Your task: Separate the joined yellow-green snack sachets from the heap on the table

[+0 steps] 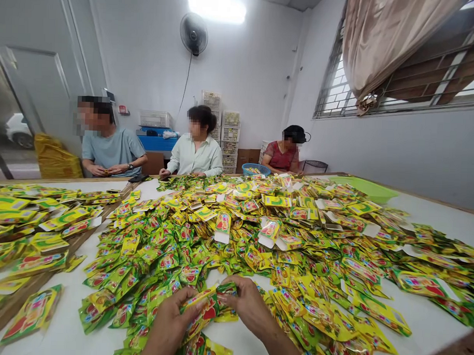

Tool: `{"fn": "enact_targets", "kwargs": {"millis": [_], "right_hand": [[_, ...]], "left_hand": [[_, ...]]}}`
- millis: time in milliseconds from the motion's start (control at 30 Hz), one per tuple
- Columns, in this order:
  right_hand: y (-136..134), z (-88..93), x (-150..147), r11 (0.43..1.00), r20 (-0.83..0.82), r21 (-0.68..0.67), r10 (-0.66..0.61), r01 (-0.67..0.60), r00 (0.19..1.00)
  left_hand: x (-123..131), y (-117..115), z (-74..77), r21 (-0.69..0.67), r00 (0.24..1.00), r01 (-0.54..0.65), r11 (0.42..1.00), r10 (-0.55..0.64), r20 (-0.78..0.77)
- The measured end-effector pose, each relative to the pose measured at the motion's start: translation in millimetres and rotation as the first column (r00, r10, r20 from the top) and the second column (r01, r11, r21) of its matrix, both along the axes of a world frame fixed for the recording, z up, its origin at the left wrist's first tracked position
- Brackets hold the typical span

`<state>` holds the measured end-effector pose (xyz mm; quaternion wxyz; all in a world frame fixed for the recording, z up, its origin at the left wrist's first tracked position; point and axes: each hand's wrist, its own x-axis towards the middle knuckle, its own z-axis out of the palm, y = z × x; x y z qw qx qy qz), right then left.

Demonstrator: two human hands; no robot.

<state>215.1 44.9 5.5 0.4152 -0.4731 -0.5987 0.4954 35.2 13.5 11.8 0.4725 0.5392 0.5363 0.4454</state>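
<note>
Near the front of the table, my left hand (174, 320) is closed around a small yellow printed carton (199, 311), tilted up to the right. Pinched in the fingers of my right hand (246, 304) is a small green sachet (227, 289), right at the carton's upper end. I cannot tell whether part of it is inside the carton. Green sachets (117, 277) lie heaped to the left of my hands, and yellow sachets (314, 304) to the right. Behind them rises a mound of yellow cartons (275, 201), several with white end flaps open.
More cartons (43, 259) lie on the left, beyond a wooden strip (69, 249). A light green tray (366, 188) sits at the far right, and a blue basket (256, 169) at the far edge. Three people sit across the table; the left one's hands (105, 171) hold something small.
</note>
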Motion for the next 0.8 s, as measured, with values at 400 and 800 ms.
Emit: {"fn": "enact_targets", "kwargs": {"millis": [400, 800], "right_hand": [[3, -1.7, -10, 0.978, 0.041, 0.148, -0.157, 0.149, 0.987], [7, -20.6, -7, 0.958, 0.136, 0.215, -0.22, 0.188, 0.966]], "left_hand": [[-3, 8, -15.9, -0.143, 0.92, 0.09, 0.986, -0.027, 0.391], [1, 24, -43.4, -0.082, 0.948, 0.009, 0.997, 0.018, 0.318]]}}
